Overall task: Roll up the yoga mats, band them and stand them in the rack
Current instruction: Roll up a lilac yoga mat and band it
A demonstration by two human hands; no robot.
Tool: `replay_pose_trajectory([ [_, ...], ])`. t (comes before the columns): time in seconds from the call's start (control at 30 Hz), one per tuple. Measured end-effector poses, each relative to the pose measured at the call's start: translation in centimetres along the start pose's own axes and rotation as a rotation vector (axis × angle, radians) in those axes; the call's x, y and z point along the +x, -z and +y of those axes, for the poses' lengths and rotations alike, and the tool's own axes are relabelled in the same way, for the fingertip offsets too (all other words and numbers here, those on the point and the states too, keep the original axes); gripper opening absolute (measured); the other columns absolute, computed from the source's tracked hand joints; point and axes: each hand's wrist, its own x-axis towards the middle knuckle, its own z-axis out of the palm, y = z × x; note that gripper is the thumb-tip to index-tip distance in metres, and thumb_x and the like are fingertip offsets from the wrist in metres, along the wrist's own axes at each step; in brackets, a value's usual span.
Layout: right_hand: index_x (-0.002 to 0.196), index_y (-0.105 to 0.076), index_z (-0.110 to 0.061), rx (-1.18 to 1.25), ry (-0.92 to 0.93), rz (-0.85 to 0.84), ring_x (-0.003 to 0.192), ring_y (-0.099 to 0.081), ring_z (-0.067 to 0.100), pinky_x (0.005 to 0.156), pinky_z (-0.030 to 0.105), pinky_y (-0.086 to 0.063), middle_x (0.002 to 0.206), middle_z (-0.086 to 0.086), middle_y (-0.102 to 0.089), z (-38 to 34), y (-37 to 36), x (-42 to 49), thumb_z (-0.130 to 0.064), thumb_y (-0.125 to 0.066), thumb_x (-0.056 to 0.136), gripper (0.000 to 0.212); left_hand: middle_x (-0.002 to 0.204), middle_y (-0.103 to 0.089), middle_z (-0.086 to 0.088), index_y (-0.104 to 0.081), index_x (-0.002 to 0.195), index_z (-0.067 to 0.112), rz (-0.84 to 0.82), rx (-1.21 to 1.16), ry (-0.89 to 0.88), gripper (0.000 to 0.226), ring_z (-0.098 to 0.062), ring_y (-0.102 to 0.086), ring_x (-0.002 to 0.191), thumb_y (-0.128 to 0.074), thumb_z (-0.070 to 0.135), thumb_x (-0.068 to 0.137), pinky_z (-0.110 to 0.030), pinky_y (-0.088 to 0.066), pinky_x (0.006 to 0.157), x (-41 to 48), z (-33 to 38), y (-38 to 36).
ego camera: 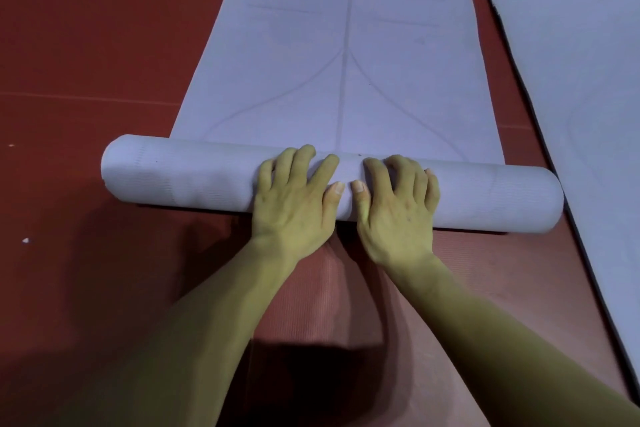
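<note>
We see a dark red floor (86, 45) — matte, ribbed texture, faint seam line at left, small white specks, dim light.

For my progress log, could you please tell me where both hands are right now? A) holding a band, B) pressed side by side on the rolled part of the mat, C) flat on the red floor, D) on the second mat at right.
B: the left hand and right hand rest palms down, side by side, on the roll.

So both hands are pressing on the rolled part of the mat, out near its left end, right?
Not quite. The head view shows the left hand and right hand pressing side by side on the middle of the roll, not near its left end.
</note>
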Motion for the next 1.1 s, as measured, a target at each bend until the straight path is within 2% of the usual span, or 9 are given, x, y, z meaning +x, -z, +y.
replay_pose_trajectory([
  [0.27,0.132,-0.061,-0.019,0.027,0.033,-0.005,0.125,-0.05,0.032,0.115,0.051,-0.021,0.13,0.011,-0.054,0.0,0.3,0.9,-0.045,-0.039,0.103,0.044,0.134,-0.056,-0.007,-0.06,0.128,0.025,-0.054,0.023,0.018,0.041,-0.03,-0.047,0.121,-0.037,0.042,0.098,-0.047,-0.028,0.106,1.0,-0.3,-0.6],
  [0.43,0.132,-0.06,-0.023,0.017,0.047,-0.026,0.128,-0.048,0.032,0.117,0.051,-0.019,0.134,0.009,-0.052,0.1,-0.3,1.2,-0.044,-0.037,0.104,0.041,0.131,-0.057,-0.006,-0.061,0.126,0.025,-0.041,0.002,-0.011,0.041,-0.028,-0.047,0.117,-0.035,0.04,0.099,-0.045,-0.029,0.101,2.3,-0.5,-0.5],
  [0.6,0.129,-0.061,-0.021,-0.022,0.056,-0.007,0.125,-0.049,0.032,0.115,0.051,-0.023,0.132,0.009,-0.055,0.0,-0.5,2.0,-0.043,-0.034,0.105,0.043,0.132,-0.055,-0.008,-0.057,0.128,0.025,-0.052,0.033,-0.047,0.041,-0.03,-0.048,0.118,-0.035,0.043,0.099,-0.045,-0.03,0.099,2.1,-0.9,-0.8],
  [0.9,0.135,-0.06,-0.022,0.035,0.067,-0.003,0.132,-0.047,0.033,0.118,0.051,-0.018,0.136,0.01,-0.053,0.3,-0.5,1.8,-0.044,-0.041,0.104,0.042,0.131,-0.057,-0.009,-0.058,0.129,0.024,-0.061,0.046,-0.043,0.042,-0.033,-0.051,0.117,-0.032,0.041,0.101,-0.047,-0.034,0.098,3.1,-0.8,-1.1],
  [1.1,0.13,-0.062,-0.022,-0.015,0.071,0.002,0.125,-0.051,0.034,0.114,0.049,-0.024,0.132,0.01,-0.056,0.3,-1.2,3.5,-0.042,-0.039,0.104,0.04,0.136,-0.054,-0.009,-0.058,0.13,0.028,-0.007,0.09,-0.018,0.043,-0.029,-0.042,0.123,-0.038,0.048,0.097,-0.047,-0.027,0.102,2.7,-0.6,-1.9],
])
